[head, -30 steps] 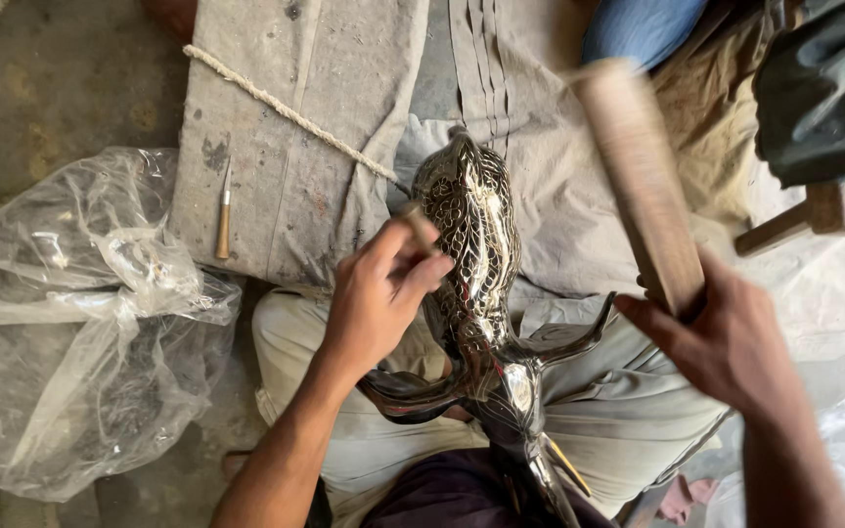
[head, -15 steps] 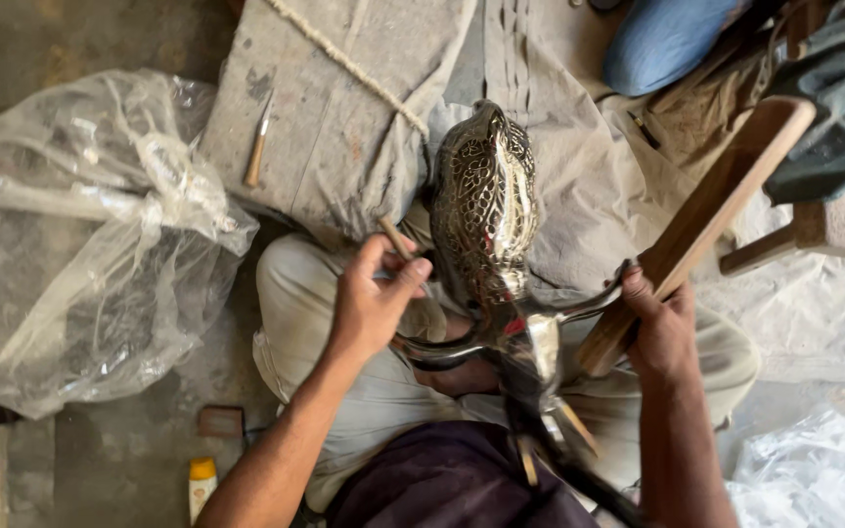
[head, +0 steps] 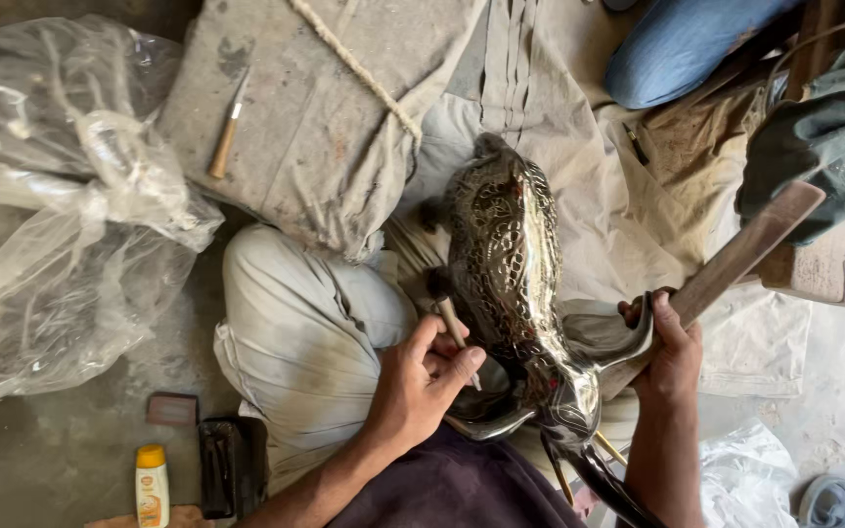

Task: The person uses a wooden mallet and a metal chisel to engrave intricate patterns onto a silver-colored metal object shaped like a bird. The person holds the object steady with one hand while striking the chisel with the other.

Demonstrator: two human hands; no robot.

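Since a second ago the wooden mallet (head: 735, 259), clamped in the right hand (head: 672, 347), has been lowered from its raised position, while the chisel (head: 450, 318), pinched in the left hand (head: 421, 386), is kept against the metal animal figure (head: 511, 269) resting across the lap.

Dusty floor (head: 61, 455): plastic sheet (head: 51, 196), perhaps sacking (head: 315, 127).

One shiny engraved metal animal figure (head: 506, 254) lies at centre, with one flat wooden mallet (head: 735, 259) at three o'clock. Two wooden-handled chisels (head: 225, 132) (head: 450, 315) show, plus one yellow-capped plastic bottle (head: 152, 485) at seven o'clock.
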